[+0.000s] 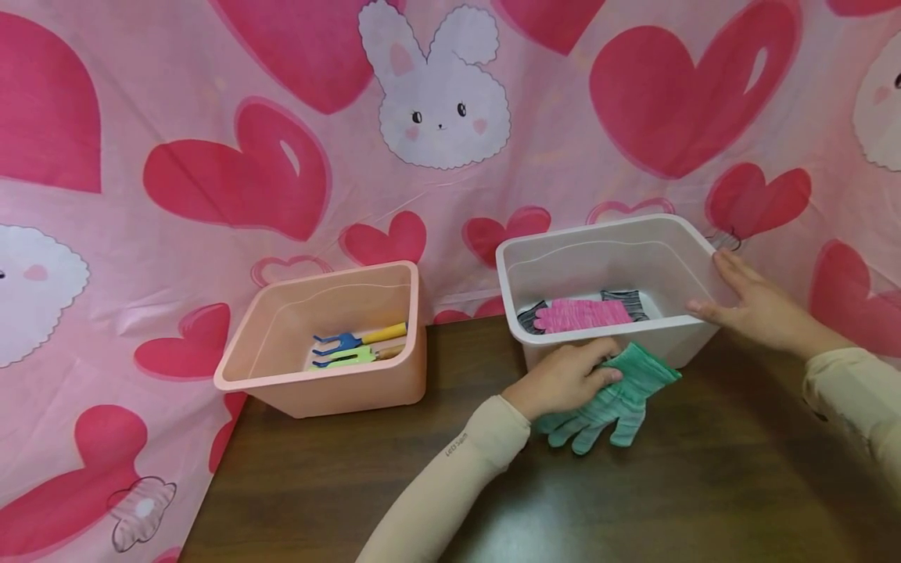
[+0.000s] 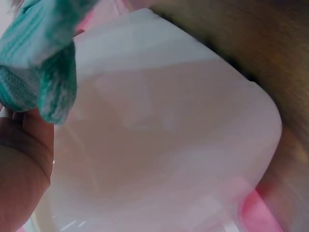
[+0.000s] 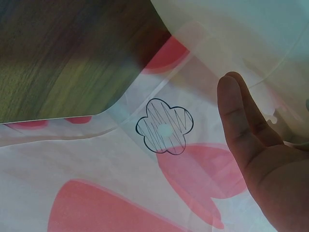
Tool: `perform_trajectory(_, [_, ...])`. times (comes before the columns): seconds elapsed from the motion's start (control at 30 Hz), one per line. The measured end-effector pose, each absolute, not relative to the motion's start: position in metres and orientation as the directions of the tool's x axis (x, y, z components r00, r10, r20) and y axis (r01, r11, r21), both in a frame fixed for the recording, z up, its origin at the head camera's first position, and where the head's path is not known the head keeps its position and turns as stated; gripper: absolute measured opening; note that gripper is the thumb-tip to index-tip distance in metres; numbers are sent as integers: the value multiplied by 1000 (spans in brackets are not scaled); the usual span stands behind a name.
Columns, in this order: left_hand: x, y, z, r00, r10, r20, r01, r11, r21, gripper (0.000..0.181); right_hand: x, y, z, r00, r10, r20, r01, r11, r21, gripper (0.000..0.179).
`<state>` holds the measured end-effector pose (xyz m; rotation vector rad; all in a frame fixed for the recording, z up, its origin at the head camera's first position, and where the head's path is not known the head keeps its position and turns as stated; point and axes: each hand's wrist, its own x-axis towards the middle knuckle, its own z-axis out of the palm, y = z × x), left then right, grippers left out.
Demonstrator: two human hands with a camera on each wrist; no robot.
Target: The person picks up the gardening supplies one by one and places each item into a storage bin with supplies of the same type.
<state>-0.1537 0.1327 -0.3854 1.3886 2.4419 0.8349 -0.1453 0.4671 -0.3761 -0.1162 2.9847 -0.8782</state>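
Observation:
Between its thumb and fingers, my left hand (image 1: pixel 563 379) pinches a green knit glove (image 1: pixel 622 395) near the cuff. The glove hangs in front of the white bin (image 1: pixel 693 350), its fingers pointing down; in the left wrist view the green glove (image 2: pixel 41 53) is beside the bin wall (image 2: pixel 169 125). My right hand (image 1: pixel 763 309) rests against that bin's right end, fingers fairly straight at the rim and thumb at the near right corner. Inside the bin lie a pink glove (image 1: pixel 584 315) and dark grey knit material (image 1: pixel 625 301), partly covered by it.
Left on the brown wooden table (image 1: pixel 338 485) stands a peach bin (image 1: pixel 352 391). It holds a blue hand fork with a yellow handle (image 1: pixel 383 334) and a green hand fork (image 1: pixel 355 356). A pink cloth with hearts and rabbits (image 1: pixel 439 188) hangs behind.

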Motion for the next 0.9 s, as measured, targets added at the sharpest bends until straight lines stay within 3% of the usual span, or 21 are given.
perform_trajectory(0.27, [-157, 132, -373, -615, 783, 96, 564, 352, 747, 17, -146, 468, -378, -996, -85, 8, -75, 834, -546, 105])
perform_trajectory(0.6, [-155, 130, -354, -680, 704, 203, 565, 326, 758, 15, -146, 469, -376, -995, -95, -7, -76, 829, -554, 105])
perform_trajectory(0.9, [-175, 122, -329, -773, 577, 265, 529, 355, 771, 10, -145, 469, -373, -995, -83, -63, -34, 832, -553, 108])
